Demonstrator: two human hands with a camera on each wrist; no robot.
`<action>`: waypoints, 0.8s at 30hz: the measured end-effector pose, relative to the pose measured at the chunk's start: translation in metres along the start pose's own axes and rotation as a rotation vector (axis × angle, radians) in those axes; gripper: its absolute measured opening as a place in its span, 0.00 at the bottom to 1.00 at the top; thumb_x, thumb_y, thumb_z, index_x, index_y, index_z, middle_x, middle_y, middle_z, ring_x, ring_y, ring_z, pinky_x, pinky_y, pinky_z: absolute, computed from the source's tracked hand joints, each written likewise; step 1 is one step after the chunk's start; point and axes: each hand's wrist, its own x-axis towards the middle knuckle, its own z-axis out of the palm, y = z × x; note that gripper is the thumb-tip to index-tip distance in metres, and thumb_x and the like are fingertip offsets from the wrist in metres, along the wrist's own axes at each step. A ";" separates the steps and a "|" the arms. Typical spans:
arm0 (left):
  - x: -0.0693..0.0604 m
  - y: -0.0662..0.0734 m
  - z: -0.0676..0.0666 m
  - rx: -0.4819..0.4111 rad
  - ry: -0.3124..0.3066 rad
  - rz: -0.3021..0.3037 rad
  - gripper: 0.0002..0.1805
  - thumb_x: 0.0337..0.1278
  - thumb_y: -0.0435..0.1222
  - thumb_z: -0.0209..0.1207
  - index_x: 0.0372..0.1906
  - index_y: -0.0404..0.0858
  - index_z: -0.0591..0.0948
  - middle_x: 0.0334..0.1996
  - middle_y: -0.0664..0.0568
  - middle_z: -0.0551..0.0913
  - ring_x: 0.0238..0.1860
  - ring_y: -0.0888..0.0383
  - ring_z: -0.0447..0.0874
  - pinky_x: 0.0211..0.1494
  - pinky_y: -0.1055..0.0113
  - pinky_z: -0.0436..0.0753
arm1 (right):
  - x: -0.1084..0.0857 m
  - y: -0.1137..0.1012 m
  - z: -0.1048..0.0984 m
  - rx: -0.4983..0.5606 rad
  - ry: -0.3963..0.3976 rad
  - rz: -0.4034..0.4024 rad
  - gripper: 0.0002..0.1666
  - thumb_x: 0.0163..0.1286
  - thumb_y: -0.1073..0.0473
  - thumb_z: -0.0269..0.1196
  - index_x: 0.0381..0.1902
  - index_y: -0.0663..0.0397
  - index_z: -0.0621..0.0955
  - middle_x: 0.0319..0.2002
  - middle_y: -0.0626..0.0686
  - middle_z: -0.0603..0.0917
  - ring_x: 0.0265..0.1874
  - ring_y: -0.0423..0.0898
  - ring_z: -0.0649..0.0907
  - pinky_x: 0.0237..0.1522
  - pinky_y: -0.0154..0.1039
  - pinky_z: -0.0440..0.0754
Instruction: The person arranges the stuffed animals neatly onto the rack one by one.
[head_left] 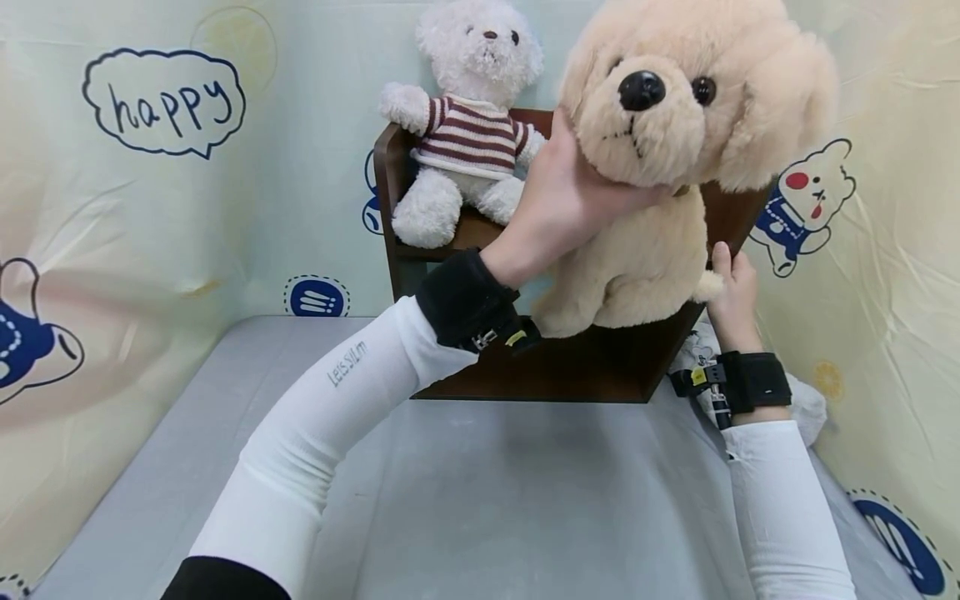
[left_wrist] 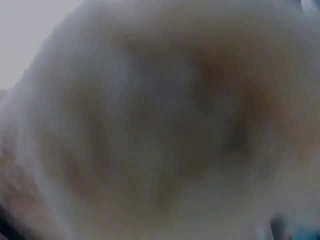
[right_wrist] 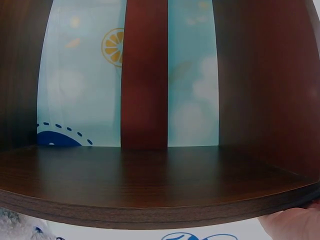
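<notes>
A tan plush dog (head_left: 637, 267) with a black nose is upright in front of a dark wooden shelf (head_left: 562, 367); my left hand (head_left: 570, 196) grips it at the neck below the head. Blurred pale fur (left_wrist: 150, 125) fills most of the left wrist view. At the shelf's right side, my right hand (head_left: 735, 296) holds the panel's edge. The right wrist view looks into a compartment of the shelf (right_wrist: 140, 175), and part of my right hand (right_wrist: 292, 222) touches its lower right edge. A white plush bear (head_left: 476, 133) in a striped sweater sits on the upper left of the shelf.
White fluffy material (head_left: 810, 412) lies beside the shelf, partly behind my right wrist. The shelf stands toward the back of a grey-covered surface (head_left: 525, 500). Printed cloth (head_left: 165, 217) hangs behind and at both sides.
</notes>
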 end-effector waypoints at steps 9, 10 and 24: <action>0.018 0.002 0.006 0.014 0.061 -0.050 0.47 0.32 0.43 0.73 0.58 0.37 0.57 0.50 0.52 0.72 0.48 0.62 0.75 0.43 0.78 0.74 | 0.000 -0.003 -0.001 -0.023 -0.023 0.058 0.15 0.73 0.47 0.38 0.34 0.45 0.69 0.30 0.47 0.67 0.29 0.39 0.66 0.32 0.33 0.61; 0.020 0.001 0.007 0.017 0.067 -0.050 0.47 0.33 0.44 0.72 0.58 0.37 0.56 0.50 0.52 0.73 0.47 0.62 0.75 0.43 0.78 0.74 | 0.000 -0.003 -0.001 -0.016 -0.024 0.060 0.15 0.73 0.46 0.38 0.34 0.44 0.69 0.31 0.47 0.67 0.30 0.38 0.66 0.32 0.33 0.61; 0.046 -0.011 0.023 0.204 0.189 -0.101 0.47 0.33 0.55 0.69 0.55 0.37 0.57 0.45 0.55 0.75 0.46 0.63 0.73 0.47 0.77 0.65 | 0.001 -0.002 -0.002 -0.068 -0.074 0.066 0.31 0.73 0.44 0.35 0.53 0.65 0.69 0.41 0.55 0.71 0.36 0.43 0.67 0.35 0.35 0.61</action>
